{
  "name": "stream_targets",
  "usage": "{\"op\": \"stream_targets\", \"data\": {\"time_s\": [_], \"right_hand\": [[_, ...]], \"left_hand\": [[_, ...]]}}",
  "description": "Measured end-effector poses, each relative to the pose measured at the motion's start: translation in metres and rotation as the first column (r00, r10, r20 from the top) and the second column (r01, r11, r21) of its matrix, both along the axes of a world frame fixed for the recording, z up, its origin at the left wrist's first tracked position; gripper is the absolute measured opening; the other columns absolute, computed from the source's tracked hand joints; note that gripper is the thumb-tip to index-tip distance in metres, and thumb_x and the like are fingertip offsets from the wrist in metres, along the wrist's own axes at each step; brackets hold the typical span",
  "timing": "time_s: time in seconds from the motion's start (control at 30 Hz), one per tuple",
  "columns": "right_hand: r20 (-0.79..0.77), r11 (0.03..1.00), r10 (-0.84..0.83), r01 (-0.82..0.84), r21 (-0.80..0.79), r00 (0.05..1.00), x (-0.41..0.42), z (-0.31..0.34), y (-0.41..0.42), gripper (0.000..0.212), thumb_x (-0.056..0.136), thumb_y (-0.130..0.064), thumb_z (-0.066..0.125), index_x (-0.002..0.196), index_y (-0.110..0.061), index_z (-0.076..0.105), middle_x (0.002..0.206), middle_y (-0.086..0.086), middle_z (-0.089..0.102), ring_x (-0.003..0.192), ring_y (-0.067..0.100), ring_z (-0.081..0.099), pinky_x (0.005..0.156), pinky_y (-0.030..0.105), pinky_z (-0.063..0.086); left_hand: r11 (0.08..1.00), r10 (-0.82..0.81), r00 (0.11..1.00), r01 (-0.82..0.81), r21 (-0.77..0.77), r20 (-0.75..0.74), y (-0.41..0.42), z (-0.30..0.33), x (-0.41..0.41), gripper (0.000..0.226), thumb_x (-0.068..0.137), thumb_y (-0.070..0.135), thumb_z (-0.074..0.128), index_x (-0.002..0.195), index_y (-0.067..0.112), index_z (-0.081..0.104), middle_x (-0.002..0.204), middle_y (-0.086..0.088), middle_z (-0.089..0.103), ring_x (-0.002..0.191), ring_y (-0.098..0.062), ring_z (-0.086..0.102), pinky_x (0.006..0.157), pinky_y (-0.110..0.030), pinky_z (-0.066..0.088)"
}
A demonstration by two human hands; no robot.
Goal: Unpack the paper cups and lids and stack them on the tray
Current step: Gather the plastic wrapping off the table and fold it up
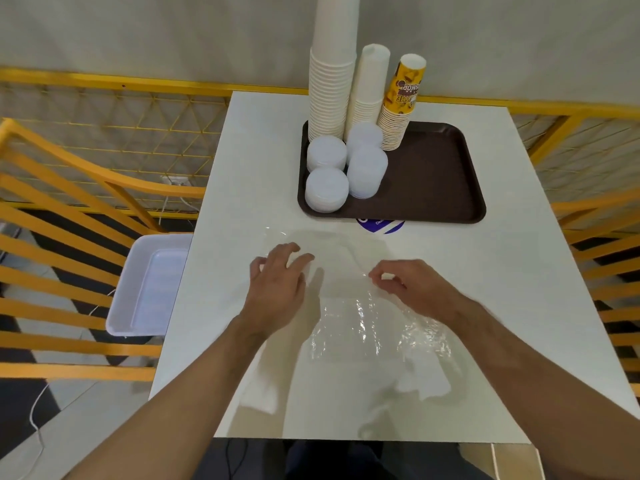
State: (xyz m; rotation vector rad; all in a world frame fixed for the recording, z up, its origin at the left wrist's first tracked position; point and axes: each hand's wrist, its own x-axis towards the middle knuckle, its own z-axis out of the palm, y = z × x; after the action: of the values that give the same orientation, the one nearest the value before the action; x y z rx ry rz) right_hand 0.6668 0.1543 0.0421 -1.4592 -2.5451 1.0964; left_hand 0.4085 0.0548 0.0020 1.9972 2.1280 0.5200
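Cups (332, 81) and lids (327, 190) stand stacked on the left of the tray (443, 174); unpacking appears complete. Empty plastic wrap (363, 320) remains on the table (519, 271). My left hand (277, 289) rests spread on it; my right hand (412, 289) pinches it.

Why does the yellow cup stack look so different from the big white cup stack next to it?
The yellow cup stack is printed with brown pictures and letters; the big white cup stack is plain. The yellow one is shorter and leans; the white one rises past the picture's top. Both stand upside down on the brown tray.
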Motion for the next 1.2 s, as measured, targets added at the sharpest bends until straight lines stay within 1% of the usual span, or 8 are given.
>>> {"op": "stream_targets", "data": {"time_s": [0.07,0.2,0.47,0.63,0.87,1.0,1.13,1.2], "right_hand": [[0.017,1.0,0.018,-0.018,-0.002,1.0,0.026,-0.002,-0.011,0.011,0.099,-0.022,0.061,0.097,-0.03,0.068,0.083,-0.01,0.07,0.071,0.007,0.063,0.074,0.028,0.055],[-0.039,0.998,0.05,-0.051,-0.027,0.998,0.069,-0.008,-0.029,0.014,0.098,-0.013,0.062,0.095,-0.025,0.069,0.091,-0.009,0.071,0.083,0.016,0.067,0.08,0.04,0.054],[-0.082,0.997,0.079,-0.081,-0.012,0.993,0.118,-0.021,-0.046,0.015,0.096,-0.006,0.064,0.096,-0.02,0.069,0.094,-0.009,0.07,0.084,0.019,0.066,0.079,0.04,0.053],[-0.041,0.998,0.05,-0.051,-0.032,0.998,0.127,-0.028,-0.052,0.017,0.096,-0.011,0.065,0.095,-0.028,0.067,0.098,-0.015,0.069,0.091,0.009,0.065,0.085,0.035,0.053],[0.051,0.996,0.044,-0.04,-0.074,0.998,0.128,-0.021,-0.062,0.024,0.08,-0.026,0.065,0.103,-0.033,0.068,0.109,-0.025,0.064,0.102,0.003,0.061,0.093,0.029,0.049],[0.112,0.998,-0.026,0.019,0.065,0.993,0.123,-0.017,-0.066,0.04,0.076,-0.058,0.048,0.106,-0.039,0.067,0.115,-0.026,0.063,0.106,0.006,0.057,0.095,0.032,0.046],[0.122,0.985,-0.058,0.037,0.168,0.991,0.103,-0.024,-0.064,0.04,0.086,-0.041,0.059,0.126,-0.034,0.062,0.128,-0.016,0.058,0.109,0.018,0.056,0.089,0.038,0.049],[0.145,0.984,-0.037,0.01,0.18,0.989,0.091,-0.031,-0.062,0.048,0.088,-0.036,0.06,0.136,-0.035,0.056,0.136,-0.013,0.051,0.116,0.019,0.053,0.091,0.037,0.048]], "left_hand": [[0.998,-0.056,0.998,0.056,-0.025,-0.038,-0.009,-0.001,0.02,0.044,0.09,0.025,0.036,0.126,0.028,0.061,0.138,-0.001,0.051,0.131,-0.017,0.047,0.098,-0.037,0.028],[0.99,-0.097,0.991,0.086,-0.116,-0.095,-0.024,-0.009,0.055,0.044,0.09,0.035,0.036,0.127,0.03,0.059,0.14,-0.001,0.052,0.127,-0.021,0.051,0.094,-0.04,0.038],[0.977,-0.085,0.991,0.062,-0.205,-0.107,-0.035,-0.008,0.092,0.044,0.086,0.037,0.038,0.123,0.029,0.062,0.136,-0.004,0.057,0.12,-0.024,0.058,0.089,-0.045,0.048],[0.933,-0.157,0.971,0.087,-0.348,-0.181,-0.042,-0.019,0.103,0.049,0.083,0.043,0.038,0.128,0.032,0.054,0.14,-0.003,0.05,0.122,-0.025,0.054,0.088,-0.047,0.047],[0.948,-0.181,0.965,0.121,-0.295,-0.188,-0.039,-0.02,0.104,0.047,0.075,0.033,0.048,0.121,0.027,0.059,0.132,-0.002,0.057,0.118,-0.025,0.058,0.086,-0.049,0.048],[0.942,-0.219,0.955,0.154,-0.299,-0.199,-0.033,-0.02,0.103,0.052,0.066,0.028,0.066,0.118,0.028,0.06,0.131,-0.001,0.058,0.118,-0.024,0.06,0.084,-0.05,0.049],[0.938,-0.206,0.96,0.139,-0.317,-0.188,-0.029,-0.018,0.101,0.05,0.071,0.028,0.057,0.121,0.03,0.057,0.133,0.0,0.054,0.12,-0.025,0.057,0.084,-0.05,0.047],[0.933,-0.196,0.969,0.138,-0.332,-0.15,-0.029,-0.018,0.1,0.054,0.079,0.03,0.046,0.133,0.033,0.048,0.147,0.0,0.041,0.135,-0.025,0.043,0.097,-0.051,0.039]]}}
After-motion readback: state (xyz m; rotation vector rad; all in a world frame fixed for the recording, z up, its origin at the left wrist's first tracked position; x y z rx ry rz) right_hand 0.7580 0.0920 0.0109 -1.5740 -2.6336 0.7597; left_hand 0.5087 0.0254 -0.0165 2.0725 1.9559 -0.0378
